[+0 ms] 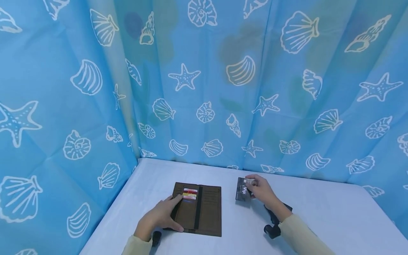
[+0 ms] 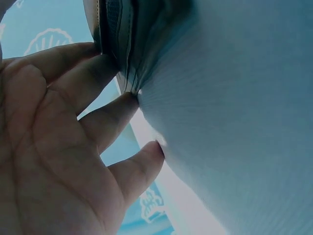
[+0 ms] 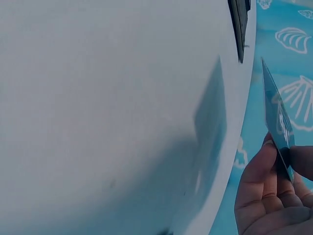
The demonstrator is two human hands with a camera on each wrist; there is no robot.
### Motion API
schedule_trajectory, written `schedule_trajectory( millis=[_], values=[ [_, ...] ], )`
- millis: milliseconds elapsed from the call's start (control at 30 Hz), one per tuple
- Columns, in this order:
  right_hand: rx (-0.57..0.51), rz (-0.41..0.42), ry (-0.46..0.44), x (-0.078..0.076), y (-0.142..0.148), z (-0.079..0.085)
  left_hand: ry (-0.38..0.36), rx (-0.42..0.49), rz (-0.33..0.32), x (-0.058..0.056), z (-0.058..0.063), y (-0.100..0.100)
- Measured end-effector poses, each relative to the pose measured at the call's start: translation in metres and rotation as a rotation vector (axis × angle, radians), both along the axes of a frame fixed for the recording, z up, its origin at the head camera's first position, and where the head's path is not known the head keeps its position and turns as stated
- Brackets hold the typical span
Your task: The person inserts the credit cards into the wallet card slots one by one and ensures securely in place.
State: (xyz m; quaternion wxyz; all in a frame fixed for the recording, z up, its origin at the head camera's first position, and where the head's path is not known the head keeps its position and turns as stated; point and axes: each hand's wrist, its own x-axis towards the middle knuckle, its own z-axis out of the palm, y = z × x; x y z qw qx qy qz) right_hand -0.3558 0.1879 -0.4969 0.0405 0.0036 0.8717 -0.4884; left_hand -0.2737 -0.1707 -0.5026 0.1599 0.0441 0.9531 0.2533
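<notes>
Two hands show: the left hand (image 1: 160, 214), fingers extended, rests on an open brown rectangular wallet (image 1: 211, 212) with stitched edges, hiding part of its left side; the right hand (image 1: 263, 190) pinches a glossy dark "Vip" card (image 1: 241, 190), partly covered, above the white table (image 1: 242, 233). Tucked coloured cards' (image 1: 190, 194) print is illegible.

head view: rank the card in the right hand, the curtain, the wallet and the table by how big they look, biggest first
1. Curtain
2. Table
3. Wallet, lying open
4. Card, partly covered by the right hand
</notes>
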Motion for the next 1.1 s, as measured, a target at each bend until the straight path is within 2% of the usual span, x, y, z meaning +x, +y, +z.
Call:
schedule_trajectory(
  millis=[267, 467, 1100],
  values=[
    [-0.005, -0.001, -0.003, -0.003, -0.022, -0.001, -0.001, 0.005, -0.002, -0.001, 0.000, 0.001],
    [-0.011, 0.005, 0.028, -0.006, -0.041, -0.001, 0.010, -0.002, -0.010, -0.001, 0.004, -0.001],
    [-0.004, 0.120, 0.048, -0.007, -0.093, -0.013, 0.000, -0.005, 0.013, 0.001, 0.007, 0.001]
  ],
)
